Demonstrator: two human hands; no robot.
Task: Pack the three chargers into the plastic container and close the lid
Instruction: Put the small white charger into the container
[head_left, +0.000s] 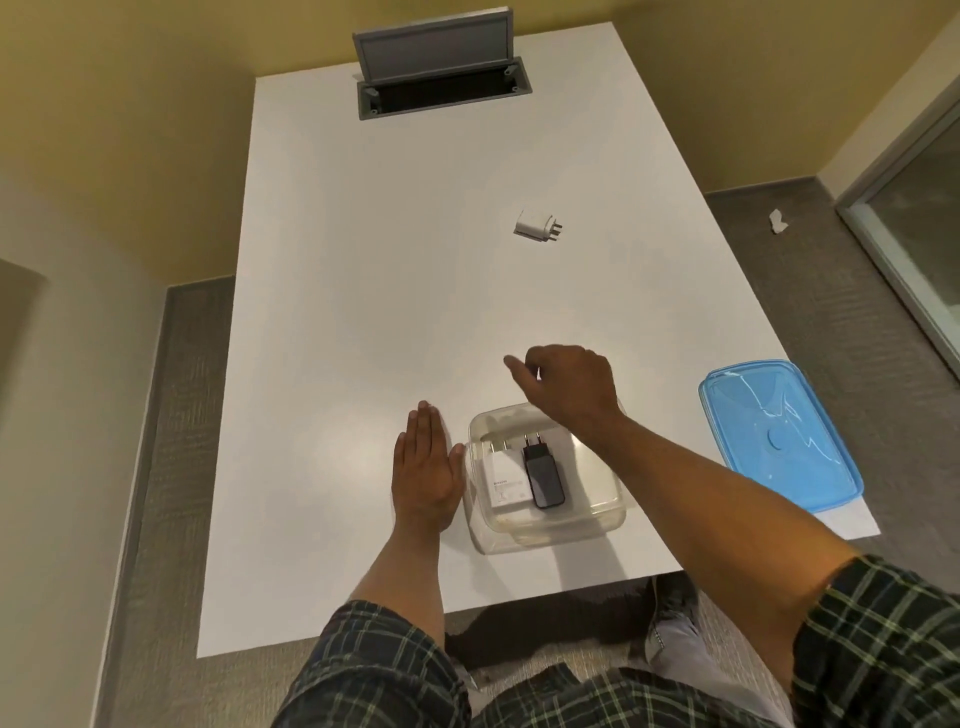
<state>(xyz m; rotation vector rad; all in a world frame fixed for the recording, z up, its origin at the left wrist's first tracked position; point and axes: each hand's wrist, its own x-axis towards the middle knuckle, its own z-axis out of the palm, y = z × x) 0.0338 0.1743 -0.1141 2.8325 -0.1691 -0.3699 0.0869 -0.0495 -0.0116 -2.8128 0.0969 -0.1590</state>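
At the bottom, both forearms come out of rolled plaid sleeves (883, 639), which the edge of the view cuts off. Between them, under the near edge of the white bench (363, 291), a shoe and a bit of light trouser show, half in shadow.

The left hand (423, 467) lies flat on the bench, palm down and fingers straight together, holding nothing. Its thumb is just beside the left wall of the clear plastic container (545, 530); I cannot tell if they touch.

The container stands open near the front edge. Inside it lie two chargers side by side: a white charger (506, 480) on the left and a black charger (543, 475) that partly overlaps it, both with the pins pointing away from the person. The small print on the white one is too small to read.

The right forearm crosses above the far right corner of the container and hides that part of the rim. The right hand (569, 382) hovers beyond the far wall, fingers loosely curled and thumb out, with nothing in it.

The blue lid (779, 441) lies at the right edge of the bench, well apart from the container.

Farther away, the third white charger (537, 226) lies alone on the bench, pins to the right. At the far end a grey cable box (441, 88) stands with its flap raised. A white scrap (777, 222) lies on the grey carpet at the right.
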